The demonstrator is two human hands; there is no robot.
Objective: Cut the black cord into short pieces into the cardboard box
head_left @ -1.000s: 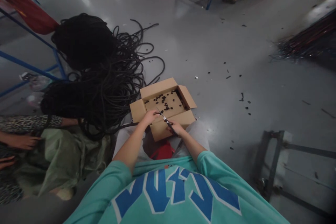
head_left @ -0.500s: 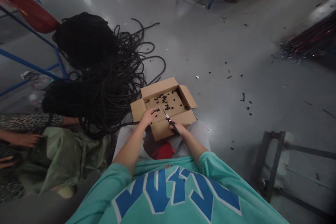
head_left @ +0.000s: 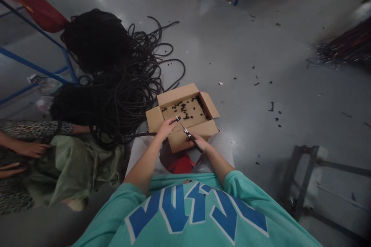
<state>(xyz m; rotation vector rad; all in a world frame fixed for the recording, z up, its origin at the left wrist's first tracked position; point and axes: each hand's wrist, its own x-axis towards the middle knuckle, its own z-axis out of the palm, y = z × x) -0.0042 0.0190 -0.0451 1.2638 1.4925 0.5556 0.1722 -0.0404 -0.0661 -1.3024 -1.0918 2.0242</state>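
Over the near left side of an open cardboard box (head_left: 182, 92), my left hand (head_left: 165, 128) is closed on a black cord (head_left: 145, 134), whose end sticks out past the fingertips. The cord runs back to the left towards a tangled heap. My right hand (head_left: 199, 142) grips scissors (head_left: 189, 136) by their dark handles over the box's near flap. Their blades point up and left, with the tips close to the cord end at my left fingers. Small black cut pieces (head_left: 185, 109) lie scattered on the box's bottom.
A big heap of black cord (head_left: 95, 42) lies on the floor to the left. Beside it sits another person, whose hand (head_left: 31, 148) shows at the left edge. A metal frame (head_left: 311, 181) stands at right. Black scraps (head_left: 271, 106) dot the floor.
The scissors' tips have moved left to the cord end at my left hand, and the blades look closer together. The whole view has shifted slightly.
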